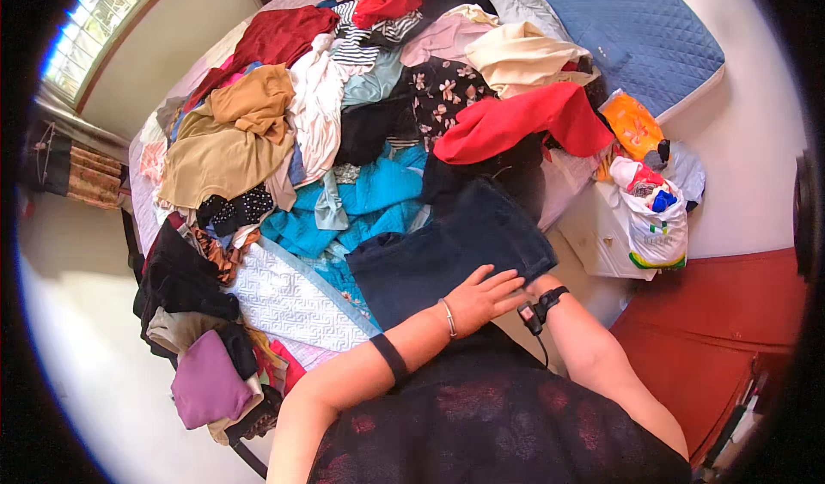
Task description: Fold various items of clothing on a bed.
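A dark navy garment [451, 256] lies under a left hand [484, 302] at the near edge of a bed [563, 188] heaped with clothes.
From left, a folded purple garment [206, 381] and black clothing [182, 269] are piled at the bed's near left corner, with a tan garment [225, 164] farther up the left side; a white quilted cloth [288, 295] and a turquoise cloth [382, 196] lie beside the navy garment. The left hand rests palm down on it, fingers extended and loosely spread, grasping nothing. The right hand [541, 285] is at the garment's near right corner, its fingers largely hidden; its grip cannot be told. A red garment [524, 127] lies toward the right edge, and beyond that edge stands a stuffed white bag [660, 235].
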{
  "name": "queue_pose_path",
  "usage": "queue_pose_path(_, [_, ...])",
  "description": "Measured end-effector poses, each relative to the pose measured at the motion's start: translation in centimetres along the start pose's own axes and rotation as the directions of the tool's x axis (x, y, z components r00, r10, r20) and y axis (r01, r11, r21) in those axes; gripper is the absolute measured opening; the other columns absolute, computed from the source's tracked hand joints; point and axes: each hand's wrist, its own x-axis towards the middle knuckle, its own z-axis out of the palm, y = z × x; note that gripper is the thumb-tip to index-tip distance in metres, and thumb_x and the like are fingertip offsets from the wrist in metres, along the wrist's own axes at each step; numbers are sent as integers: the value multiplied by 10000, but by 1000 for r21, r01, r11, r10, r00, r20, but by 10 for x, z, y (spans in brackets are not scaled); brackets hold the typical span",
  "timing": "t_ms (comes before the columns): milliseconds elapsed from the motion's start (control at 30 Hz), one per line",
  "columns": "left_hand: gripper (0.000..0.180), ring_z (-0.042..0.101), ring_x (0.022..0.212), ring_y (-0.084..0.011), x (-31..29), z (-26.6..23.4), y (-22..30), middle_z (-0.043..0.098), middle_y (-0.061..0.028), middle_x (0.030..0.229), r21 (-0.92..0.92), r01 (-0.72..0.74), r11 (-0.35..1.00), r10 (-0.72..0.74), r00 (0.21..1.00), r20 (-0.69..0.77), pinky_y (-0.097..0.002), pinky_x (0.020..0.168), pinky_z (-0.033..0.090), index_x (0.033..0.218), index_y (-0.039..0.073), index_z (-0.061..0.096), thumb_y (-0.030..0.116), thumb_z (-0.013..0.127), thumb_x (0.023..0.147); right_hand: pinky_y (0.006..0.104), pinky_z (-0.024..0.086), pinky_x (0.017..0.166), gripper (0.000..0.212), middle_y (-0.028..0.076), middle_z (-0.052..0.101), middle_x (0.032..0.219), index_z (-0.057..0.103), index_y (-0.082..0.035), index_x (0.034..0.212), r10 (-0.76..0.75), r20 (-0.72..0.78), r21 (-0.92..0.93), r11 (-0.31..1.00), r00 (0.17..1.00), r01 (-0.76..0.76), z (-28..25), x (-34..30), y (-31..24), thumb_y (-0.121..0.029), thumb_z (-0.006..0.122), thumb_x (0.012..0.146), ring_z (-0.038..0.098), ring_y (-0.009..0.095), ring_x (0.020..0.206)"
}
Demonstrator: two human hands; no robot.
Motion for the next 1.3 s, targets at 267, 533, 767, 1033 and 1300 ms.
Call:
queue_pose_path(267, [494,488,1099,-381,-176,91,-48,480,-207,1216,-93,821,563,-759,558,335,-413,932,411,1186,43,498,157,612,719,424,375,935,721,153,450,1291,385,-101,1307,40,-157,-138,988,987,-62,-96,70,18,-657,322,852,447,282,1164])
queue_pose_path(533, [604,543,1067,-344,-287,163,-68,544,-245,1159,-211,959,-190,-928,-105,358,-365,904,426,1252,-47,389,274,625,798,371,377,950,638,235,451,1250,452,-33,1226,-574,-372,-713,680,730,172,-70,112,-18,-368,691,738,448,339,1167])
queue_pose_path(767, [682,528,1093,-365,-276,207,-84,539,-261,1161,-409,822,-395,-892,-238,384,-376,930,411,1244,-61,397,316,668,745,518,228,1040,382,198,424,1277,617,-123,1036,-526,422,-907,-244,739,344,-1,87,-23,-372,646,748,341,333,1251])
queue_pose_path(1033, [625,562,1022,-279,-275,188,-86,567,-179,1131,-520,703,-485,-849,-235,474,-339,893,422,1231,-47,410,210,697,739,479,250,1022,301,121,641,779,576,-93,954,-488,175,-967,-250,855,55,-46,77,-27,-360,543,818,592,306,851])
queue_pose_path(1300, [447,536,1027,-258,-271,187,-76,554,-154,1146,-637,660,-399,-908,-187,375,-329,904,398,1216,-27,438,135,578,824,364,365,983,650,211,479,1255,400,-1,1280,-401,-204,-920,391,893,-35,-98,105,3,-213,677,732,468,328,1164])
